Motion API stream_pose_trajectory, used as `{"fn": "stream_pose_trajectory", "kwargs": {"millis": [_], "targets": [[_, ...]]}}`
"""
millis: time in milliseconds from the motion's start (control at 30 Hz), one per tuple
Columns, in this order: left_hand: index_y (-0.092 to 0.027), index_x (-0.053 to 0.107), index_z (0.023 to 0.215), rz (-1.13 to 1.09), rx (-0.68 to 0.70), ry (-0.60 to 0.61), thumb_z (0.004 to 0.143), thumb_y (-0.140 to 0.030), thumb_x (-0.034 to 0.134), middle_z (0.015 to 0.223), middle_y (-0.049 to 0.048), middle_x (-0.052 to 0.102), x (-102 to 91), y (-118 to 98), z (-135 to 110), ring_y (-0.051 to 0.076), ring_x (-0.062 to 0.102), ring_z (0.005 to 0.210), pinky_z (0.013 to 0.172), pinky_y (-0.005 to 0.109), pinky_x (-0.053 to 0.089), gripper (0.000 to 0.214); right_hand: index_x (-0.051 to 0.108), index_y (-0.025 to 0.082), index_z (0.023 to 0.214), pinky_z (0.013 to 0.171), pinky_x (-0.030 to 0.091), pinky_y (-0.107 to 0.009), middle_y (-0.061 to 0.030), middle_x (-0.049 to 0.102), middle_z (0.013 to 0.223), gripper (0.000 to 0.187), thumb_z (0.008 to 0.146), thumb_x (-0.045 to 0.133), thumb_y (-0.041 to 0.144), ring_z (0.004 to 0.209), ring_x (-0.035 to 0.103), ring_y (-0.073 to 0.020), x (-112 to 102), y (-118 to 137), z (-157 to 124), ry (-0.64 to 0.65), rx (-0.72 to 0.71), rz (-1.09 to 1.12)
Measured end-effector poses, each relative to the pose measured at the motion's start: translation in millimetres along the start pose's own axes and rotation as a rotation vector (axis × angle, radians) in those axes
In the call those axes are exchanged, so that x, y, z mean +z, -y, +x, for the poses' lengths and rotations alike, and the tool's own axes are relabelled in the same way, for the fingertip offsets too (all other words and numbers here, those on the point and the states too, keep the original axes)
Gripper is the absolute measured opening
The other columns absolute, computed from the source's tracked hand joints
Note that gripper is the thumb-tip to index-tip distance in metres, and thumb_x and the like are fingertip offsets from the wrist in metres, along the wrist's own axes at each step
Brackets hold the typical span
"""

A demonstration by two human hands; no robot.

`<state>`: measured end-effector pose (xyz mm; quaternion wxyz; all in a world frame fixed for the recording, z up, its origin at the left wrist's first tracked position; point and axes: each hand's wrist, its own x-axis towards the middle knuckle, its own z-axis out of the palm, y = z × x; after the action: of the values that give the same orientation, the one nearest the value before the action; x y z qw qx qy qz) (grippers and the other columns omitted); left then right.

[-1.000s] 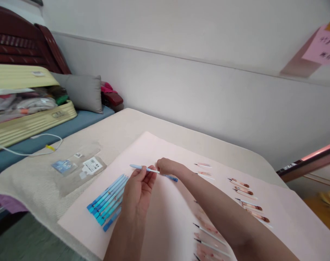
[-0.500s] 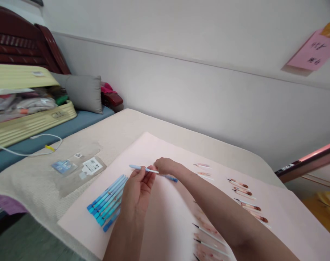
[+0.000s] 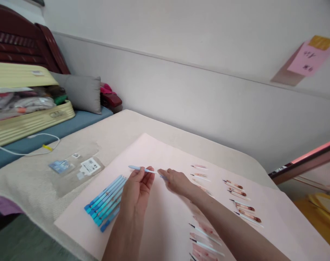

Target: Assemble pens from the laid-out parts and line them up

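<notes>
My left hand is closed, pinching a light-blue pen between thumb and fingers. A thin white refill sticks out of its right end. Just beyond that end is my right hand, with curled fingers pinching a bluish pen barrel, mostly hidden by the fingers. A small gap separates the refill tip from the right fingertips. Beside my left wrist several blue pens lie in a slanting row on the pale pink sheet.
White refills with dark tips and small printed pieces lie in groups on the right. Clear plastic packaging rests left of the sheet. Farther left are an open yellow suitcase, a white cable and a grey pillow.
My right hand has turned and come down to the right of the refill tip. The blue barrel end seen beside my right wrist is now mostly covered. My left hand has barely moved.
</notes>
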<state>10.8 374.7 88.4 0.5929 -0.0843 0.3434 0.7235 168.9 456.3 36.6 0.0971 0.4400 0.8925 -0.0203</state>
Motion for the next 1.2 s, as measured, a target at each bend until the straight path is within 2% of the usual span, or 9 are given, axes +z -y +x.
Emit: {"fn": "stream_pose_trajectory", "kwargs": {"millis": [133, 300, 500, 567, 700, 800, 900, 1000, 1200], "targets": [[-0.01, 0.054, 0.071, -0.003, 0.0, 0.001, 0.079, -0.001, 0.052, 0.073, 0.0077, 0.065, -1.3, 0, 0, 0.014, 0.066, 0.069, 0.059, 0.023, 0.057, 0.012, 0.039, 0.033, 0.128, 0.066, 0.036, -0.027, -0.0076, 0.057, 0.101, 0.042, 0.088, 0.035, 0.02, 0.09, 0.056, -0.0206, 8, 2, 5, -0.008, 0.013, 0.032], [-0.01, 0.055, 0.071, -0.014, -0.003, 0.031, 0.079, -0.003, 0.053, 0.074, 0.008, 0.065, -3.5, -1, 2, 0.014, 0.066, 0.07, 0.061, 0.024, 0.057, 0.011, 0.057, 0.028, 0.109, 0.071, 0.036, -0.027, -0.0072, 0.059, 0.097, 0.032, 0.086, 0.038, 0.016, 0.091, 0.055, -0.0202, 17, 0, 13, -0.012, 0.007, 0.179], [-0.01, 0.055, 0.071, -0.011, -0.008, 0.02, 0.079, -0.003, 0.053, 0.073, 0.0081, 0.065, -2.9, -2, 3, 0.014, 0.066, 0.07, 0.06, 0.023, 0.057, 0.011, 0.055, 0.024, 0.112, 0.072, 0.039, -0.025, -0.0036, 0.06, 0.093, 0.038, 0.079, 0.04, 0.011, 0.084, 0.056, -0.0151, 16, -7, 12, -0.098, 0.06, 0.391], [-0.01, 0.054, 0.07, -0.009, -0.006, 0.014, 0.08, -0.003, 0.052, 0.073, 0.0082, 0.065, -2.5, -2, 2, 0.014, 0.066, 0.069, 0.059, 0.023, 0.057, 0.012, 0.054, 0.021, 0.112, 0.066, 0.041, -0.024, -0.0013, 0.059, 0.081, 0.035, 0.079, 0.044, 0.016, 0.072, 0.055, -0.0135, 12, -9, 5, -0.163, 0.129, 0.794], [-0.01, 0.054, 0.071, 0.012, -0.007, 0.032, 0.079, -0.003, 0.052, 0.074, 0.0086, 0.066, -3.4, -1, 3, 0.014, 0.066, 0.069, 0.061, 0.024, 0.057, 0.011, 0.051, 0.023, 0.114, 0.059, 0.044, -0.023, 0.0019, 0.055, 0.073, 0.041, 0.073, 0.056, 0.023, 0.062, 0.053, -0.0106, 6, -11, -24, -0.288, 0.308, 1.92], [-0.01, 0.055, 0.073, 0.051, -0.031, 0.08, 0.079, -0.003, 0.054, 0.075, 0.0082, 0.065, -4.1, 9, 0, 0.014, 0.066, 0.072, 0.064, 0.024, 0.056, 0.009, 0.054, 0.022, 0.109, 0.041, 0.032, -0.014, 0.0011, 0.056, 0.073, 0.044, 0.067, 0.061, 0.017, 0.052, 0.047, -0.0066, 7, -5, -59, -0.32, 0.388, 2.312], [-0.011, 0.055, 0.074, 0.157, -0.083, 0.162, 0.078, -0.005, 0.055, 0.077, 0.0095, 0.065, -2.8, 29, -10, 0.014, 0.066, 0.072, 0.064, 0.024, 0.056, 0.007, 0.059, 0.019, 0.1, 0.033, 0.015, -0.013, 0.0019, 0.053, 0.067, 0.035, 0.066, 0.06, 0.015, 0.04, 0.031, -0.0035, 11, 7, -99, -0.356, 0.435, 2.442], [-0.011, 0.056, 0.075, 0.293, -0.14, 0.273, 0.075, -0.008, 0.06, 0.078, 0.0107, 0.066, -0.3, 54, -27, 0.014, 0.065, 0.069, 0.063, 0.025, 0.055, 0.005, 0.061, 0.017, 0.094, 0.033, 0.012, -0.015, 0.0018, 0.053, 0.065, 0.028, 0.066, 0.058, 0.017, 0.038, 0.022, -0.0024, 16, 21, -132, -0.408, 0.453, 2.47], [-0.012, 0.058, 0.076, 0.467, -0.13, 0.392, 0.069, -0.018, 0.069, 0.075, 0.0096, 0.066, -2.1, 84, -53, 0.014, 0.065, 0.068, 0.064, 0.025, 0.053, 0.014, 0.062, 0.015, 0.083, 0.033, 0.011, -0.016, 0.0049, 0.046, 0.055, 0.023, 0.062, 0.053, 0.017, 0.035, 0.019, -0.002, 14, 36, -151, -0.512, 0.401, 2.434]]}}
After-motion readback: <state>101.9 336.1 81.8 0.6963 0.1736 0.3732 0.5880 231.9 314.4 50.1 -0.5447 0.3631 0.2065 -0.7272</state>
